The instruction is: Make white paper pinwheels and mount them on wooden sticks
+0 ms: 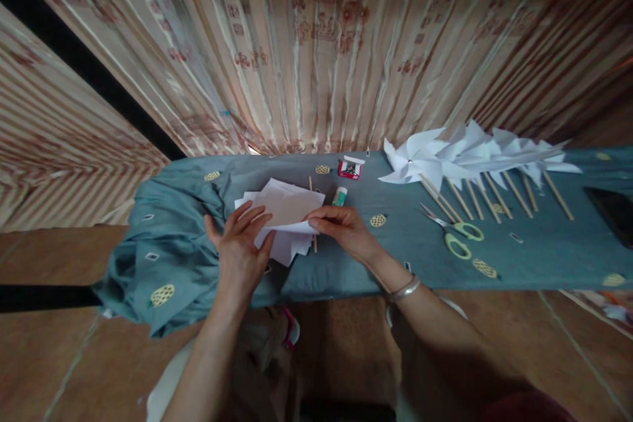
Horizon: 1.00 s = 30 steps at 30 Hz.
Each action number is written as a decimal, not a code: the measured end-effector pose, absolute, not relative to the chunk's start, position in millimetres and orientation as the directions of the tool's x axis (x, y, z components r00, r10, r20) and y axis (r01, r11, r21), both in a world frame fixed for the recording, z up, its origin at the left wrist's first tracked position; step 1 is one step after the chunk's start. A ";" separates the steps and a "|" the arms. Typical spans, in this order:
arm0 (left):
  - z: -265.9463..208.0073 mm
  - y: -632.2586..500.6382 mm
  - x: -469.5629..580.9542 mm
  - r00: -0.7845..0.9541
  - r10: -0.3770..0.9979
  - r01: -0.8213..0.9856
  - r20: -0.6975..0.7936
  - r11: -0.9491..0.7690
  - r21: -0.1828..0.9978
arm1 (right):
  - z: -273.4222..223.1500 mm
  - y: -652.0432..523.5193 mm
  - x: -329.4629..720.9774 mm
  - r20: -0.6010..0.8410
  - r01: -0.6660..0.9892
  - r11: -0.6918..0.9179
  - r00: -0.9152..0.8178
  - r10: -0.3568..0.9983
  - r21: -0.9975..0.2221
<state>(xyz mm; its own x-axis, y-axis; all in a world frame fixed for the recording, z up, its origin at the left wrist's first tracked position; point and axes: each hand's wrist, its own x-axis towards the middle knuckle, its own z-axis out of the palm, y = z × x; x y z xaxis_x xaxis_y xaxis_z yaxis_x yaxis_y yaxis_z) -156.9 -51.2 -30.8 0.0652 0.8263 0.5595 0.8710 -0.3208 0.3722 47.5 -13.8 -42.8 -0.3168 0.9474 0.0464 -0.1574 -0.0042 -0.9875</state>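
A sheet of white paper [291,199] lies on top of a loose stack of white sheets [287,249], its near edge lifted and curled over. My right hand [341,227] pinches that raised edge at its right end between thumb and fingers. On the left side, my left hand [244,231] rests over the sheet with its fingers spread. Partly under the paper, a thin wooden stick [315,244] pokes out at the right. Just beyond my right hand lies a glue stick [339,196] with a green and white body.
A small open red box [350,168] of tiny dark items sits at the table's back. Several white paper pinwheels [420,155] on wooden sticks lie to the right, with green-handled scissors [457,241] before them. A dark phone-like object [610,214] is far right. Pleated curtains [316,46] hang behind.
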 end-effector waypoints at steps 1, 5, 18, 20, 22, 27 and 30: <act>-28.6 -51.3 -155.4 0.074 0.804 0.870 0.590 -0.341 0.356 | -38.6 -14.7 57.2 0.043 -0.151 -0.003 -0.304 0.952 -0.989; -18.4 -58.4 -138.8 0.154 0.758 0.843 0.634 -0.436 0.316 | -18.0 -22.0 106.3 0.023 -0.068 0.001 -0.327 0.945 -0.998; -16.2 -94.3 -35.4 0.606 0.571 0.482 0.553 -0.817 0.315 | 1.3 -77.0 233.8 -0.173 0.389 0.064 -0.544 0.821 -0.919; -28.7 -92.0 -25.9 0.644 0.585 0.476 0.492 -0.811 0.340 | -10.5 -82.0 239.4 -0.173 0.477 0.105 -0.503 0.847 -0.872; -40.8 -88.7 -20.2 0.667 0.628 0.499 0.401 -0.776 0.385 | -21.4 -85.7 243.0 -0.139 0.549 0.166 -0.470 0.871 -0.819; -54.8 -76.4 -16.7 0.654 0.727 0.498 0.208 -0.621 0.606 | -33.9 -91.2 242.5 0.010 0.630 0.366 -0.495 0.869 -0.685; -58.4 -63.2 -15.2 0.560 0.807 0.544 0.189 -0.530 0.650 | -34.9 -92.6 234.8 0.077 0.647 0.449 -0.517 0.852 -0.616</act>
